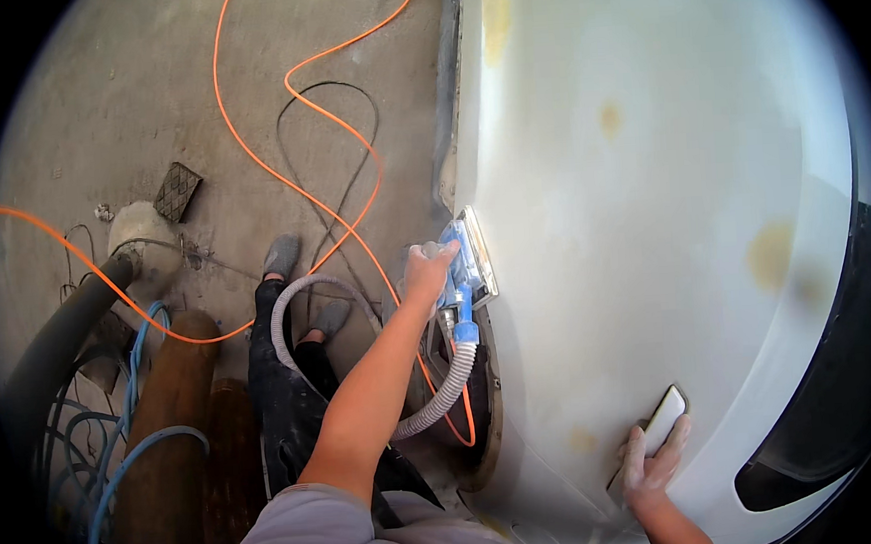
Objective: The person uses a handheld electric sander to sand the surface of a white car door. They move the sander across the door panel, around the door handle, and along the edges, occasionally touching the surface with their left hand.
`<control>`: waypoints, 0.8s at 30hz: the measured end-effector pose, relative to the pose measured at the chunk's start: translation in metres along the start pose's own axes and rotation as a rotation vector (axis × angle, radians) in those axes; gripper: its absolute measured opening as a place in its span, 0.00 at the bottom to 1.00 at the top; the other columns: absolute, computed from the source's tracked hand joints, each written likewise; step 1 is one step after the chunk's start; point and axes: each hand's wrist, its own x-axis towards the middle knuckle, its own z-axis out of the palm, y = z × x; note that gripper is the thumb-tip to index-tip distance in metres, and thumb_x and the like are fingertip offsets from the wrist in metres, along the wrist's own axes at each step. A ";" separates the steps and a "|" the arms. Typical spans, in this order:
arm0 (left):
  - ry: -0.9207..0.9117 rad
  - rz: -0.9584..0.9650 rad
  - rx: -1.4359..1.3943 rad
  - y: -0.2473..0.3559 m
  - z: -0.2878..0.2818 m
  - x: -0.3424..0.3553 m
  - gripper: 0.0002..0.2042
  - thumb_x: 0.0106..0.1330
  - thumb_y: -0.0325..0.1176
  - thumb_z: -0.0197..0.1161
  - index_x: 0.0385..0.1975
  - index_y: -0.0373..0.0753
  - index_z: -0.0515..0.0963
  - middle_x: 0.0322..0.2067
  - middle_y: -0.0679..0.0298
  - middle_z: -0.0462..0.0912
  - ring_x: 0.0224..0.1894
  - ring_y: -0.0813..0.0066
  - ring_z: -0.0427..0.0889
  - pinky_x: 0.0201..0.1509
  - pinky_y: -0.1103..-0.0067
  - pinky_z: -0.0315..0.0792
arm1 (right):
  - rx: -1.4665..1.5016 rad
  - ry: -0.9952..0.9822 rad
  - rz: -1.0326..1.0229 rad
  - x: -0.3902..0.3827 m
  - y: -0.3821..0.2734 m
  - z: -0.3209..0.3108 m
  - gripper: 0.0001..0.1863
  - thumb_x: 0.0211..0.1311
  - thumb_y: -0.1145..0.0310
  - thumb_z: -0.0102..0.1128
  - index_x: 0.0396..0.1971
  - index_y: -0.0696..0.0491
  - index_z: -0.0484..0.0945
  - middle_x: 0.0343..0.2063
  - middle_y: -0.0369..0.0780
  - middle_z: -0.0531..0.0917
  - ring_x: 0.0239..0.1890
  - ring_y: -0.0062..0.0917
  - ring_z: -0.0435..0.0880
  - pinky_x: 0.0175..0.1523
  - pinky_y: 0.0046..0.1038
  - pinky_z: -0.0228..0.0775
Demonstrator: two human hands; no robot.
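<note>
The sander sits at the left edge of the pale car, its flat pad turned toward the car and seemingly touching that edge; its long axis runs roughly along the edge, away from the person; the left hand reaches it from the side away from the car, its grip closed on the blue body, so the sander lies just right of that grip; this hand is much the nearer one, for the right hand is over the car, well in from that edge; its grip is closed too, with a slim white block between thumb and fingers, the block's long axis slanting away and rightward across the car; whether the block lies flat on the car I cannot tell; a grey hose bends back from the sander beside the car.
</note>
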 end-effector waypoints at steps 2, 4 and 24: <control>0.004 -0.059 -0.087 0.008 -0.007 0.044 0.35 0.62 0.50 0.76 0.55 0.25 0.70 0.48 0.50 0.81 0.50 0.64 0.81 0.55 0.68 0.75 | -0.002 -0.026 -0.005 0.006 0.002 0.000 0.39 0.71 0.79 0.58 0.73 0.68 0.45 0.45 0.51 0.73 0.20 0.26 0.78 0.25 0.31 0.73; -0.007 -0.160 -0.087 0.020 -0.006 0.047 0.36 0.62 0.51 0.76 0.58 0.28 0.69 0.47 0.54 0.81 0.50 0.65 0.80 0.54 0.68 0.76 | -0.075 -0.031 0.003 0.001 -0.001 -0.001 0.39 0.71 0.79 0.58 0.73 0.69 0.45 0.45 0.51 0.73 0.20 0.26 0.78 0.25 0.31 0.73; 0.006 -0.045 0.073 0.003 0.010 -0.042 0.25 0.64 0.48 0.76 0.46 0.32 0.75 0.42 0.61 0.80 0.44 0.74 0.78 0.55 0.75 0.71 | -0.206 0.006 -0.048 -0.002 -0.014 -0.003 0.40 0.70 0.80 0.59 0.74 0.66 0.46 0.44 0.55 0.74 0.23 0.33 0.77 0.28 0.36 0.73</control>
